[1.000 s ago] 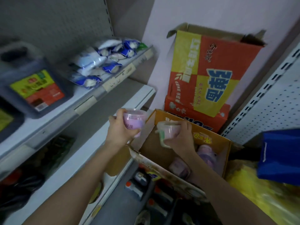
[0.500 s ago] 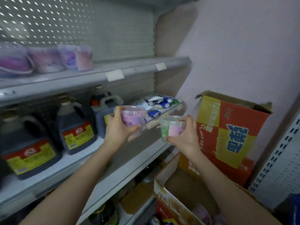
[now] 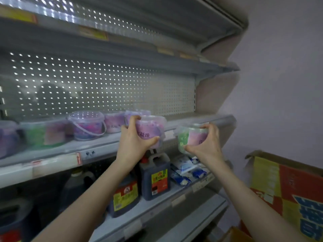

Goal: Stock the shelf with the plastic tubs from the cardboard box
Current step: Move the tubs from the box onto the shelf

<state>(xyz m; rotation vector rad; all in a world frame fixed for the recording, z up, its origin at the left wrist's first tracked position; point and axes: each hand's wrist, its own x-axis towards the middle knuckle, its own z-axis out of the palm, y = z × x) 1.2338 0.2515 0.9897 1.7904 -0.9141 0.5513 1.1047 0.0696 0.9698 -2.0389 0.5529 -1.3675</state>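
Note:
My left hand [image 3: 135, 144] grips a clear plastic tub with a purple label [image 3: 150, 131], raised to the front edge of the grey shelf [image 3: 97, 145]. My right hand [image 3: 204, 145] grips a second tub with green contents and a pink label [image 3: 190, 137], held just right of the first, at the same shelf's edge. Several similar tubs [image 3: 87, 125] stand in a row on that shelf to the left. Only a corner of the open cardboard box [image 3: 234, 234] shows at the bottom right.
Dark sauce jugs [image 3: 155, 179] and blue-white packets [image 3: 188, 172] fill the shelf below. A tall red and yellow carton [image 3: 286, 186] stands at the right against the wall. The shelf surface to the right of the tub row [image 3: 201, 117] is bare.
Both hands have lifted their tubs out of the box and up from the jug shelf's level to the shelf holding the tub row. The view has tilted upward.

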